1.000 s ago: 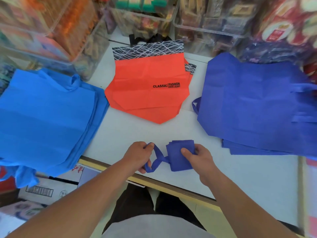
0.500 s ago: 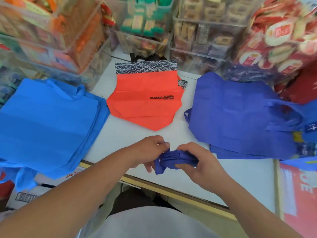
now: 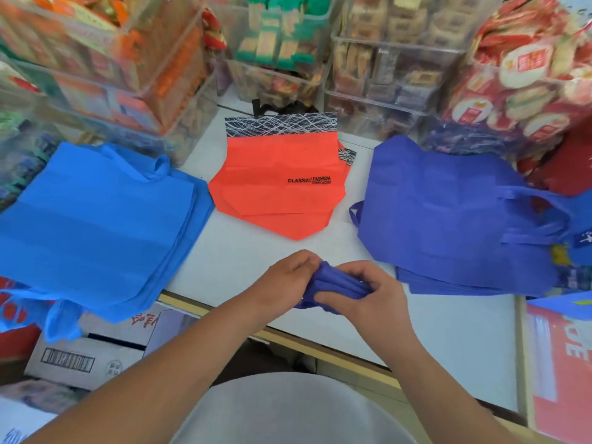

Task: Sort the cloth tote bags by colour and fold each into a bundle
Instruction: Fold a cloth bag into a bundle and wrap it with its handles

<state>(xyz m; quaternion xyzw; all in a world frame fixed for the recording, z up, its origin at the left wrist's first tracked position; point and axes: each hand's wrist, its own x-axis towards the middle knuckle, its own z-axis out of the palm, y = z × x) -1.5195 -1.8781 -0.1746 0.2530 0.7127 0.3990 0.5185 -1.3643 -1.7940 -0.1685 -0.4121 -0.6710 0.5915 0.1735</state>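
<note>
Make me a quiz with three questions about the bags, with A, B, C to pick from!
1. Where do the orange bags lie?
A. between the light blue pile and the dark blue pile
B. on the floor
C. inside a clear bin

2. What colour is the folded bundle?
A. orange
B. dark blue
C. green

3. How is the folded bundle held?
A. the left hand and the right hand both grip it
B. nobody touches it
C. only one hand holds it

Answers:
1 A, the orange bags sit in the middle with a blue pile on each side.
2 B, it matches the dark blue pile beside it.
3 A, fingers of both hands curl round it.
</note>
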